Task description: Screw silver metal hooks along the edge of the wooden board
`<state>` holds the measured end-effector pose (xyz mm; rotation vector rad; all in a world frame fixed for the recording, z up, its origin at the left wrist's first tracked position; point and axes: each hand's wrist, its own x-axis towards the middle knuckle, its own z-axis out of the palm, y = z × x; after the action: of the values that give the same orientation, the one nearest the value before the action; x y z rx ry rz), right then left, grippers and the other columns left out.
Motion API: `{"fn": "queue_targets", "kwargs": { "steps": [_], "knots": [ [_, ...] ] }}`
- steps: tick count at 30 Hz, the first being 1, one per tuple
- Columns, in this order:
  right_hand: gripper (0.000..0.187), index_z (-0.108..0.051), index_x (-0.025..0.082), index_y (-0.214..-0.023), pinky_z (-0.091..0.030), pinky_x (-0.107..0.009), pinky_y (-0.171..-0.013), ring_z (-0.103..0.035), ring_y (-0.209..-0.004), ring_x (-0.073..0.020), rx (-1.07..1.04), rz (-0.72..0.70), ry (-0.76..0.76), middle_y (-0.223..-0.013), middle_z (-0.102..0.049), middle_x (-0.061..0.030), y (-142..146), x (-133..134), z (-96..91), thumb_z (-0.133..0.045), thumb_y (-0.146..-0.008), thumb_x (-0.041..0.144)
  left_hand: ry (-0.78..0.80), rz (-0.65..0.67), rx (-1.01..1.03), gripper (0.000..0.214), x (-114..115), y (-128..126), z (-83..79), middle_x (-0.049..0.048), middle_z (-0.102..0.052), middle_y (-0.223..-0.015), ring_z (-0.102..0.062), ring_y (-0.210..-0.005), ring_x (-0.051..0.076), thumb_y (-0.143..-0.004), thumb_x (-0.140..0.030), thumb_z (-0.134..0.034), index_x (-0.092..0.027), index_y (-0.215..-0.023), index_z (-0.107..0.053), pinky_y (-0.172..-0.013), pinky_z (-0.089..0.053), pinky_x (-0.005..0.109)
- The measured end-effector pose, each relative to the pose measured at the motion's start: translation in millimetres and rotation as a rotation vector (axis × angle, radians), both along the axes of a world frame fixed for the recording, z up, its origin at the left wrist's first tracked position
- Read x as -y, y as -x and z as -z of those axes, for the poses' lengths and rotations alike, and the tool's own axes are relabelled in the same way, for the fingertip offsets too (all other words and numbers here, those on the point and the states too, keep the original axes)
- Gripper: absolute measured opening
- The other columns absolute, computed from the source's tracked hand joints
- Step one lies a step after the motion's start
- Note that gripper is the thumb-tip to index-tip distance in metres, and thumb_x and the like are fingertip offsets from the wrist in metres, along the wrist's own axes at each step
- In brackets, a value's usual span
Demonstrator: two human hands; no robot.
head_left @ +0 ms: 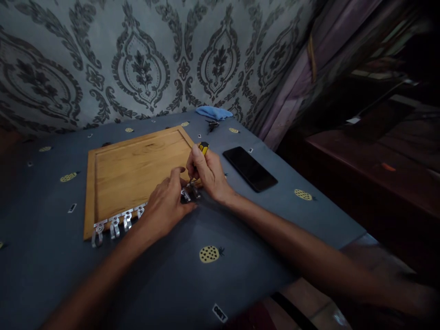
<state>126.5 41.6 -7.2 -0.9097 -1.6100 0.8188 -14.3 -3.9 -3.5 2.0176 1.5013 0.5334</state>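
A wooden board with a raised frame lies flat on the table. Along its near edge runs a metal hook rail with several silver hooks, partly covered by my left hand. My left hand is closed around the rail's right part, thumb on the near side and fingers over the board. My right hand grips a screwdriver with a yellow and black handle. The screwdriver points down at the rail's right end, beside my left fingertips. Whether its tip sits in a screw is too small to tell.
A black phone lies right of the board. Farther back are a blue cloth and a small dark object, possibly keys. The table's cloth has pineapple prints. A patterned wall stands behind, with a purple curtain at the right.
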Motion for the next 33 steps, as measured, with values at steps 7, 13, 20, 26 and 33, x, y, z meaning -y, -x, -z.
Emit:
{"fn": "queue_targets", "kwargs": {
  "steps": [7, 13, 20, 26, 33],
  "knots": [
    [0.061, -0.049, 0.022, -0.064, -0.039, -0.030, -0.058, -0.047, -0.057, -0.0113, -0.028, -0.011, 0.009, -0.061, -0.049, 0.0027, -2, -1, 2.3, -0.035, -0.098, 0.071, 0.018, -0.002, 0.054, 0.069, -1, 2, -0.4, 0.0094, -0.069, -0.121, -0.066, -0.113, 0.030, -0.075, -0.013, -0.077, -0.023, -0.131, -0.038, -0.095, -0.051, 0.046],
    [0.063, -0.049, 0.021, -0.064, -0.039, -0.029, -0.059, -0.047, -0.057, -0.0108, -0.042, -0.015, -0.004, -0.060, -0.048, 0.0030, -2, -1, 1.9, -0.035, -0.097, 0.074, 0.048, -0.008, 0.058, 0.075, -2, 3, 1.5, 0.0114, -0.065, -0.125, -0.063, -0.117, 0.031, -0.075, -0.017, -0.078, -0.022, -0.135, -0.034, -0.099, -0.050, 0.048],
    [0.063, -0.049, 0.022, -0.065, -0.038, -0.029, -0.056, -0.047, -0.056, -0.0106, -0.060, -0.023, 0.028, -0.060, -0.048, 0.0029, -2, -2, 3.8, -0.036, -0.096, 0.075, -0.017, -0.037, 0.014, 0.075, -1, 0, 6.0, 0.0108, -0.068, -0.124, -0.066, -0.116, 0.033, -0.074, -0.023, -0.081, -0.023, -0.134, -0.036, -0.097, -0.051, 0.050],
    [0.062, -0.050, 0.021, -0.065, -0.040, -0.029, -0.058, -0.047, -0.057, -0.0105, -0.078, -0.040, 0.006, -0.061, -0.048, 0.0028, -3, -2, 3.7, -0.037, -0.098, 0.071, -0.039, -0.067, -0.095, 0.070, 1, -11, -3.6, 0.0129, -0.069, -0.124, -0.064, -0.121, 0.035, -0.077, -0.026, -0.082, -0.022, -0.132, -0.039, -0.096, -0.051, 0.049],
    [0.061, -0.051, 0.021, -0.065, -0.039, -0.028, -0.057, -0.046, -0.055, -0.0100, -0.086, -0.045, 0.017, -0.060, -0.048, 0.0032, -4, -1, 4.4, -0.038, -0.098, 0.070, -0.052, -0.070, -0.134, 0.059, 0, -16, -5.1, 0.0110, -0.071, -0.118, -0.063, -0.115, 0.035, -0.083, -0.023, -0.076, -0.017, -0.130, -0.041, -0.094, -0.050, 0.049]
  ]
}}
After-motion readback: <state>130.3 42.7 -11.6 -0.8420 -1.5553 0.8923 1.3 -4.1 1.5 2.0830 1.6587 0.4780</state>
